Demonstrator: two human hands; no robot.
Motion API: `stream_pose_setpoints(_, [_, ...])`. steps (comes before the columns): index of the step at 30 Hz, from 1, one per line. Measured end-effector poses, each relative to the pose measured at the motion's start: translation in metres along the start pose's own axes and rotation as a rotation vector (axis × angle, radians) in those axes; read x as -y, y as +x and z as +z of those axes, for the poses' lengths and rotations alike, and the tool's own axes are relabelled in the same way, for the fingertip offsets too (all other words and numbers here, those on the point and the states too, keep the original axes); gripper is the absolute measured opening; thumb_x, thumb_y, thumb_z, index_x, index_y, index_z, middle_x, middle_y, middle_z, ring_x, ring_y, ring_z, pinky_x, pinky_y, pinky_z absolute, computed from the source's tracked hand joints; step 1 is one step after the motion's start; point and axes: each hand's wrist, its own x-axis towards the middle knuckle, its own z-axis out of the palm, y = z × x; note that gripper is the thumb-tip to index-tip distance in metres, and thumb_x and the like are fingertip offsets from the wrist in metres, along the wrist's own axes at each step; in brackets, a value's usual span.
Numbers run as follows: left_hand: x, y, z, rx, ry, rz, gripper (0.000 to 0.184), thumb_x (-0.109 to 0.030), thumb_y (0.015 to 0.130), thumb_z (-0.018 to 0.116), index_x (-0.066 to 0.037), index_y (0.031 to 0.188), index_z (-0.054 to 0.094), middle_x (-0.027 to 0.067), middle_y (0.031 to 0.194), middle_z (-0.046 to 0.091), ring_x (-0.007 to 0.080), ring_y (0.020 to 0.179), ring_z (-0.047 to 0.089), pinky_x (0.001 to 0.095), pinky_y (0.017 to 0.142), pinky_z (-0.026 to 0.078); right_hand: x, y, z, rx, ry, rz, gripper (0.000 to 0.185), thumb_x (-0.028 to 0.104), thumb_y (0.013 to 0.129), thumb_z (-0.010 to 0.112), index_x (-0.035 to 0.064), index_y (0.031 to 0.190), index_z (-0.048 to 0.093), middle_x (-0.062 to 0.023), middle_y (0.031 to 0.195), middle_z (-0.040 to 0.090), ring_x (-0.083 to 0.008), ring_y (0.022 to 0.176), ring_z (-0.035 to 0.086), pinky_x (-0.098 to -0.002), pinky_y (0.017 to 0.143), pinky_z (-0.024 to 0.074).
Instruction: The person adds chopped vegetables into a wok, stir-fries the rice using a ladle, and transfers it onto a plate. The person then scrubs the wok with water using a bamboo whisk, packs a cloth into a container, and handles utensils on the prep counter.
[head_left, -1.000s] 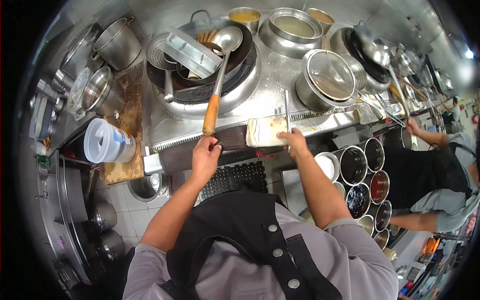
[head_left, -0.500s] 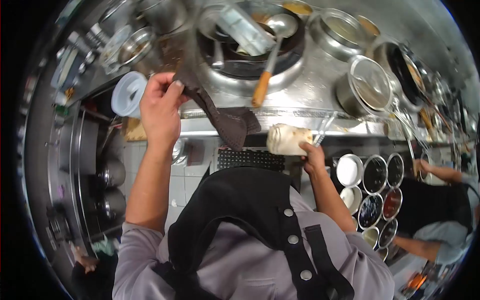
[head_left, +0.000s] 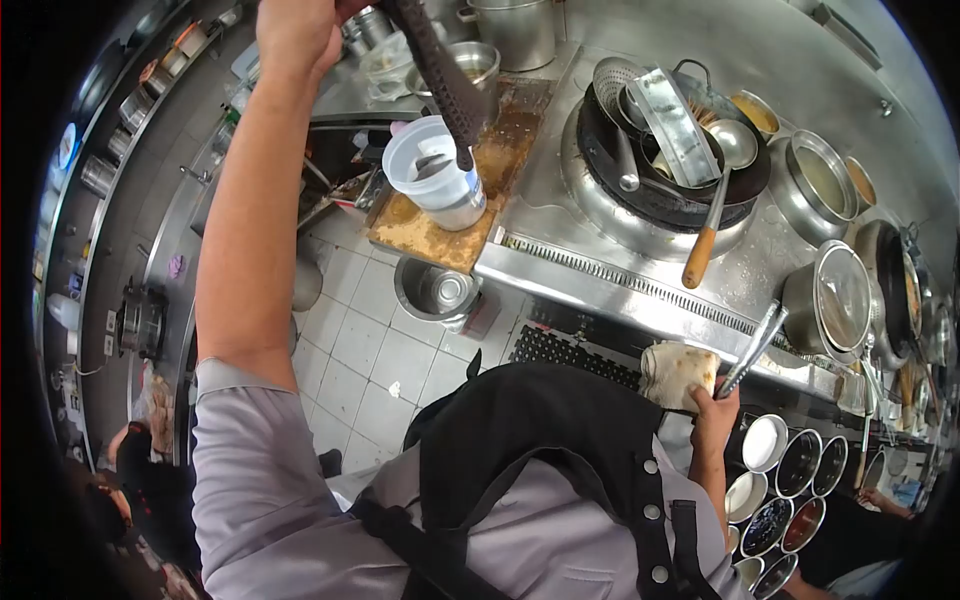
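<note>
My left hand (head_left: pixel 300 38) is raised at the top edge, its fingers partly cut off by the frame. From it hangs a dark brown cloth (head_left: pixel 438 75) with a perforated-looking texture, its lower end in front of the white plastic tub (head_left: pixel 440 205). My right hand (head_left: pixel 712 418) is closed around a folded cream cloth (head_left: pixel 678 373) with brownish stains, and metal tongs (head_left: pixel 752 352) point up and to the right from the same grip. Just beyond is the stove's front edge (head_left: pixel 620 290).
Ahead, a wok (head_left: pixel 650 215) holds a ladle (head_left: pixel 707 240), a strainer (head_left: pixel 613 95) and a metal container (head_left: pixel 672 125). Pots (head_left: pixel 825 300) stand at the right. Several seasoning bowls (head_left: pixel 765 440) are low right, near a co-worker in dark clothing (head_left: pixel 850 530). The tub stands on a wooden board (head_left: pixel 425 240).
My view has turned left. My left hand has risen to the top edge with the brown cloth. My right hand still grips the cream cloth, with the tongs showing more clearly.
</note>
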Motion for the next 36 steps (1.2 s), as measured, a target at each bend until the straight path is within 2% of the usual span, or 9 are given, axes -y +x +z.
stream_pose_setpoints(2, [0.036, 0.025, -0.045, 0.002, 0.033, -0.04, 0.013, -0.006, 0.094, 0.06, -0.003, 0.107, 0.059, 0.0044, 0.094, 0.065, 0.0161, 0.082, 0.064, 0.0345, 0.074, 0.056, 0.034, -0.024, 0.011, -0.064, -0.017, 0.019, 0.034, 0.0, 0.07, 0.074, 0.0038, 0.096, 0.053, -0.004, 0.087, 0.06, -0.0132, 0.076, 0.057, -0.0266, 0.073, 0.0465])
stream_pose_setpoints(7, [0.116, -0.013, -0.09, -0.038, 0.065, -0.169, 0.014, -0.004, 0.088, 0.065, 0.0, 0.101, 0.063, 0.0059, 0.082, 0.065, 0.014, 0.068, 0.063, 0.0288, 0.063, 0.054, 0.125, -0.058, 0.02, -0.032, 0.071, -0.134, 0.047, -0.003, 0.069, 0.071, -0.0012, 0.112, 0.054, -0.0083, 0.1, 0.064, -0.0176, 0.089, 0.063, -0.0297, 0.085, 0.0498])
stream_pose_setpoints(11, [0.188, -0.057, -0.124, 0.182, 0.432, -0.343, 0.013, -0.006, 0.089, 0.064, -0.003, 0.102, 0.066, 0.0089, 0.093, 0.068, 0.0189, 0.076, 0.067, 0.0328, 0.068, 0.056, 0.227, -0.072, 0.061, 0.122, 0.053, -0.259, 0.06, 0.006, 0.07, 0.072, -0.0028, 0.126, 0.051, -0.0133, 0.111, 0.065, -0.0228, 0.099, 0.066, -0.035, 0.091, 0.0526])
stream_pose_setpoints(15, [0.245, -0.092, -0.171, 0.724, 0.871, 0.215, 0.023, -0.008, 0.085, 0.066, 0.001, 0.105, 0.068, 0.016, 0.095, 0.07, 0.0272, 0.084, 0.067, 0.0371, 0.081, 0.053, 0.303, -0.063, 0.16, 0.336, 0.028, -0.362, 0.06, 0.005, 0.077, 0.066, -0.0046, 0.133, 0.049, -0.0157, 0.118, 0.064, -0.025, 0.107, 0.065, -0.0356, 0.095, 0.0515])
stream_pose_setpoints(17, [0.219, -0.102, -0.183, 0.597, 0.898, 0.301, 0.026, -0.009, 0.087, 0.065, -0.002, 0.112, 0.069, 0.015, 0.097, 0.07, 0.0244, 0.086, 0.068, 0.0346, 0.08, 0.053, 0.322, -0.059, 0.236, 0.34, 0.081, -0.385, 0.054, 0.002, 0.078, 0.068, -0.0047, 0.129, 0.053, -0.0145, 0.114, 0.066, -0.0226, 0.101, 0.067, -0.0341, 0.09, 0.0529])
stream_pose_setpoints(20, [0.199, -0.11, -0.207, 0.131, 0.459, -0.154, 0.025, -0.012, 0.091, 0.065, 0.001, 0.112, 0.067, 0.0107, 0.093, 0.07, 0.0167, 0.082, 0.065, 0.0313, 0.076, 0.053, 0.317, -0.021, 0.343, 0.454, 0.025, -0.4, 0.049, 0.007, 0.076, 0.076, -0.0007, 0.117, 0.05, -0.0111, 0.101, 0.067, -0.0186, 0.084, 0.068, -0.0272, 0.062, 0.0521])
stream_pose_setpoints(26, [0.227, -0.14, -0.234, 0.06, 0.245, -0.584, 0.034, -0.02, 0.09, 0.069, 0.0, 0.117, 0.061, 0.0006, 0.08, 0.061, 0.009, 0.064, 0.056, 0.0256, 0.057, 0.048, 0.244, 0.021, 0.519, 0.393, -0.157, -0.383, 0.042, 0.006, 0.069, 0.082, -0.0026, 0.1, 0.056, -0.0124, 0.085, 0.064, -0.0181, 0.064, 0.062, -0.0328, 0.05, 0.0501])
stream_pose_setpoints(33, [0.246, -0.149, -0.191, 0.07, -0.026, -1.07, 0.044, -0.028, 0.091, 0.066, -0.003, 0.123, 0.049, 0.0103, 0.089, 0.06, 0.0181, 0.06, 0.06, 0.0321, 0.051, 0.055, 0.217, 0.013, 0.466, 0.395, -0.278, -0.222, 0.031, 0.023, 0.089, 0.07, 0.0001, 0.101, 0.053, -0.0078, 0.077, 0.062, -0.0139, 0.059, 0.059, -0.0284, 0.046, 0.0441])
stream_pose_setpoints(36, [0.262, -0.144, -0.182, 0.048, -0.129, -1.012, 0.03, -0.013, 0.088, 0.058, -0.002, 0.115, 0.052, 0.0121, 0.087, 0.063, 0.019, 0.055, 0.06, 0.0276, 0.041, 0.052, 0.185, -0.013, 0.379, 0.352, -0.176, -0.154, 0.027, 0.022, 0.094, 0.064, -0.0006, 0.098, 0.049, -0.0079, 0.075, 0.062, -0.012, 0.052, 0.054, -0.0264, 0.041, 0.0411])
